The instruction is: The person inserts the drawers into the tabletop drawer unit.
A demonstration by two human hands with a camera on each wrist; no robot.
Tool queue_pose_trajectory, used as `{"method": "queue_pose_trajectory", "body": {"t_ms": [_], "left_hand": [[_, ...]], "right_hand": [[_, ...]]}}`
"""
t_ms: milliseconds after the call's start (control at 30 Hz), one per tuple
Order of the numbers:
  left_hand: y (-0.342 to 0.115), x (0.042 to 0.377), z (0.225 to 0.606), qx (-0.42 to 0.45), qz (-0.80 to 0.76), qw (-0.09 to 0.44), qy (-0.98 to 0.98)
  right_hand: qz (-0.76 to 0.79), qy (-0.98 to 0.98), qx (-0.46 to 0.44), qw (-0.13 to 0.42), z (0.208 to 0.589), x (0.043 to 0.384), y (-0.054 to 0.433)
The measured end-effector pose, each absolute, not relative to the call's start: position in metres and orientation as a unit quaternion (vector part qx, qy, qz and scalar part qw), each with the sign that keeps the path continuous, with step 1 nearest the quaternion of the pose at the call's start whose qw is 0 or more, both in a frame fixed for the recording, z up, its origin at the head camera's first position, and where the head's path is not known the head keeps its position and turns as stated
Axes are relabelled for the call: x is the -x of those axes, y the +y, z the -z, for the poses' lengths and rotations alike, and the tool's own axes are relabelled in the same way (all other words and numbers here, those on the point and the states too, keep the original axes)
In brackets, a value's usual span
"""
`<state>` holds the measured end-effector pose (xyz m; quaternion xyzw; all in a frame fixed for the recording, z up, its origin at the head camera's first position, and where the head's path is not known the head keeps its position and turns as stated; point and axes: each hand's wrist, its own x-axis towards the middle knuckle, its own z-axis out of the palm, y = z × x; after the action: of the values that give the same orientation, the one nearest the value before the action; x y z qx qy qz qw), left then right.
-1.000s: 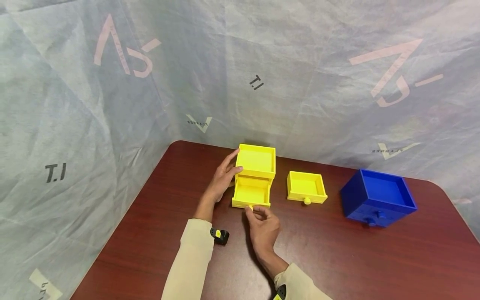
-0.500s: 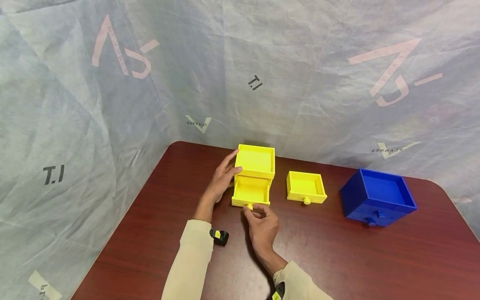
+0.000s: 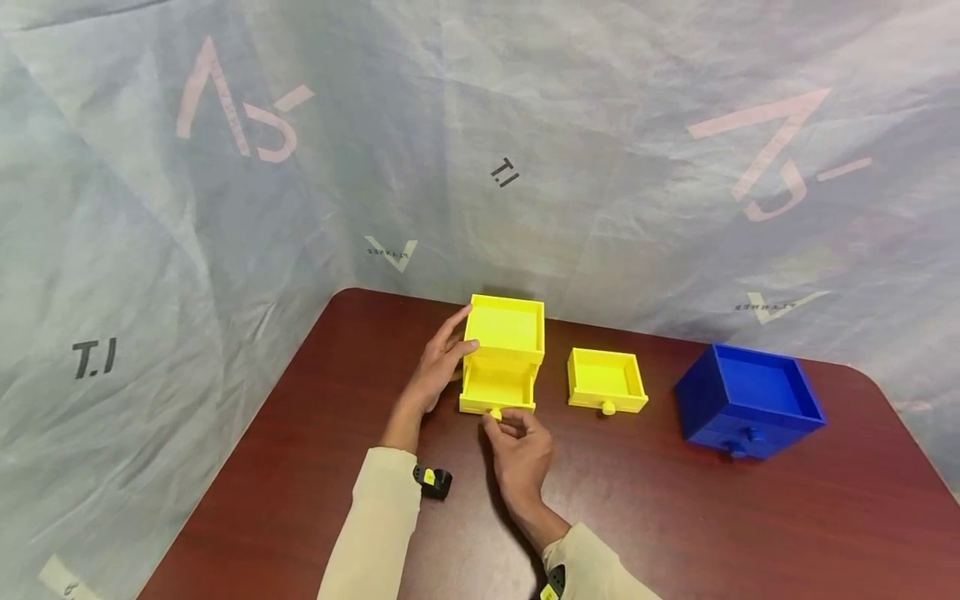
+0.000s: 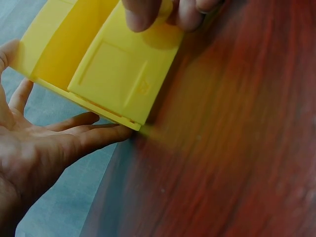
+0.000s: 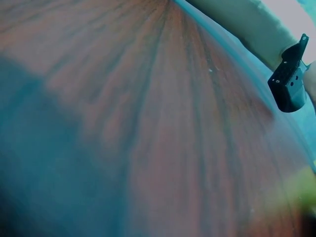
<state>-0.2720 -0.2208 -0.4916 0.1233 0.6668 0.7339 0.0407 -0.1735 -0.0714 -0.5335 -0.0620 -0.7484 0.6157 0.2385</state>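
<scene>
A small yellow cabinet (image 3: 506,325) with a tray-like top stands near the table's back edge. Its lower drawer (image 3: 497,387) is partly pulled out, and nothing lies in it. My left hand (image 3: 435,367) rests along the cabinet's left side, thumb at the top's front corner; in the left wrist view its fingers (image 4: 79,136) lie fairly straight against that side. Thumb and index finger of my right hand (image 3: 522,458) pinch the round knob (image 3: 496,413) on the drawer front (image 4: 111,69). The right wrist view shows only a blurred yellow patch at lower right.
A separate yellow drawer (image 3: 603,379) with a knob sits to the right of the cabinet. Farther right stands a blue cabinet (image 3: 750,400) with two knobs. The brown table (image 3: 712,533) meets a grey printed curtain (image 3: 525,150) behind and at left.
The lower drawer has slid a little way into the cabinet, with my right hand moving along on its knob. My left hand keeps its place on the cabinet's side.
</scene>
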Motion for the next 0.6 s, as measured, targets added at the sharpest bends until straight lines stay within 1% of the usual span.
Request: {"method": "queue_pose_trajectory", "body": {"t_ms": [233, 333, 433, 600], "left_hand": [[-0.221, 0.270, 0.489, -0.118, -0.744, 0.050, 0.656], [-0.219, 0.266, 0.479, -0.125, -0.746, 0.058, 0.652], [-0.217, 0.261, 0.468, -0.128, -0.741, 0.056, 0.657], [-0.218, 0.256, 0.463, -0.128, -0.735, 0.054, 0.664]], "right_hand": [[-0.631, -0.744, 0.051, 0.215, 0.533, 0.174, -0.071], [-0.626, -0.746, 0.051, 0.221, 0.533, 0.175, -0.070], [-0.625, -0.746, 0.045, 0.226, 0.533, 0.177, -0.069], [-0.639, -0.738, 0.051, 0.211, 0.533, 0.177, -0.069]]}}
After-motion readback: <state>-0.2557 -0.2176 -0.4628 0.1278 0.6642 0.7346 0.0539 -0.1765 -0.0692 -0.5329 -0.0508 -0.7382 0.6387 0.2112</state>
